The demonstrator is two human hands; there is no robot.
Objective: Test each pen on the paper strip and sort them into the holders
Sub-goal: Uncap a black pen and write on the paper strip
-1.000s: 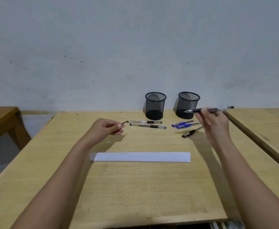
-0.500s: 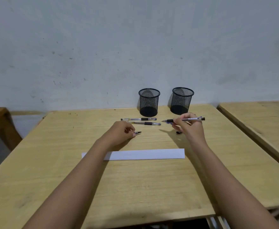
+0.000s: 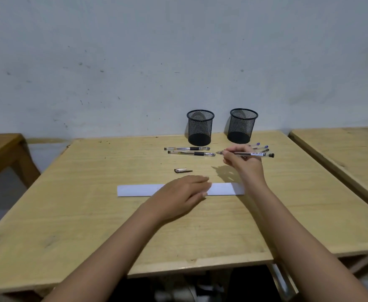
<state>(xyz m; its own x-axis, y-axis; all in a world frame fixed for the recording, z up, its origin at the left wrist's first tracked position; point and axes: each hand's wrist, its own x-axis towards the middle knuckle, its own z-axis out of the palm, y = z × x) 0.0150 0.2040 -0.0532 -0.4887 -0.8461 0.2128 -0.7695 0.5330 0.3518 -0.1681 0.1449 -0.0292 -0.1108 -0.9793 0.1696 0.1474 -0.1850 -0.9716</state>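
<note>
My right hand point(image 3: 243, 165) grips an uncapped clear pen point(image 3: 255, 154), held level above the table with its tip pointing left. My left hand point(image 3: 182, 196) lies flat, fingers apart, on the middle of the white paper strip point(image 3: 135, 190). The pen's cap point(image 3: 182, 170) lies on the table just beyond the strip. Two capped clear pens point(image 3: 187, 148) point(image 3: 190, 153) lie side by side in front of the left mesh holder point(image 3: 200, 127). Blue-capped pens point(image 3: 261, 147) show behind my right hand, below the right mesh holder point(image 3: 242, 125).
The wooden table point(image 3: 91, 214) stands against a grey wall. A second wooden table point(image 3: 342, 153) is close on the right and a darker one point(image 3: 0, 149) at the left, with floor gaps between. Both holders look empty.
My left hand has put down the cap and moved onto the paper strip. My right hand has come down from in front of the right holder, still holding the pen level.
</note>
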